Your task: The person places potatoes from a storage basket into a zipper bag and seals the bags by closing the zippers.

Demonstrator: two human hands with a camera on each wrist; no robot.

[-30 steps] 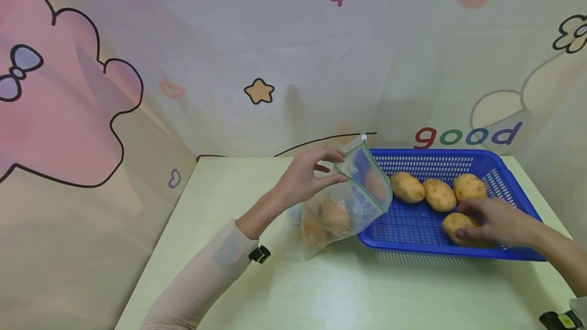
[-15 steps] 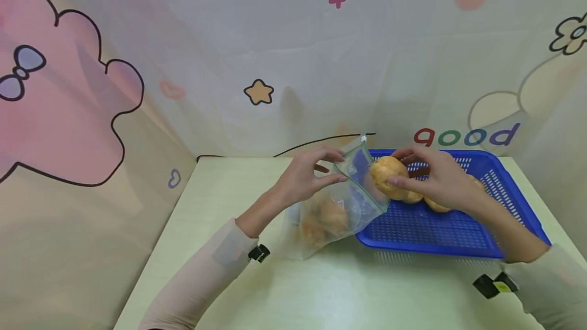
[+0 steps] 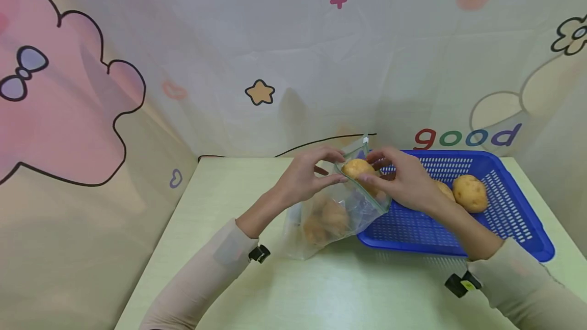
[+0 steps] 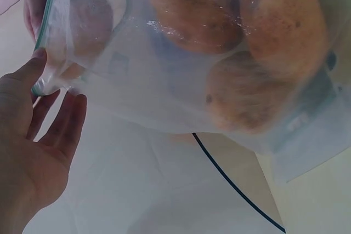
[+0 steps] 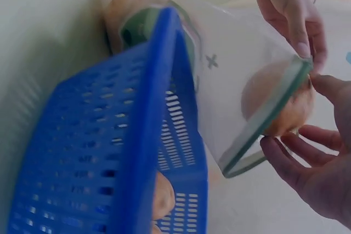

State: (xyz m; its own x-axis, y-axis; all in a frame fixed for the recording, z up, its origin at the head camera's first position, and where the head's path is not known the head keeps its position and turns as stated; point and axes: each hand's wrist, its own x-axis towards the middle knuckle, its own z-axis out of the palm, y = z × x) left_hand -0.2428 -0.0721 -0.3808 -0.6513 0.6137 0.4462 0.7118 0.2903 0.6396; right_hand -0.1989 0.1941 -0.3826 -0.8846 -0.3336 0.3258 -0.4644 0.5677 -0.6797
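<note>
My left hand (image 3: pixel 306 174) pinches the green-edged rim of a clear zip bag (image 3: pixel 316 248) between thumb and fingers, keeping its mouth spread. Several potatoes show through the plastic low in the bag; in the left wrist view one of these potatoes (image 4: pixel 282 23) lies against the side. My right hand (image 3: pixel 405 180) grips another potato (image 3: pixel 357 168) with thumb and fingertips at the bag's mouth. From the right wrist view, that potato (image 5: pixel 299 108) is partly past the green zip edge, with the fingertips (image 5: pixel 277 152) right at the rim.
A blue plastic basket (image 3: pixel 523 228) stands right beside the bag, its left rim close to the bag's mouth. Inside it, a potato (image 3: pixel 470 193) sits at the right, and another is partly hidden behind my right forearm. A patterned cloth (image 3: pixel 293 55) hangs behind the table (image 3: pixel 293 294).
My right hand has picked a potato from the basket's front right and carried it left into the bag's mouth. The left hand has stayed in place, holding the bag.
</note>
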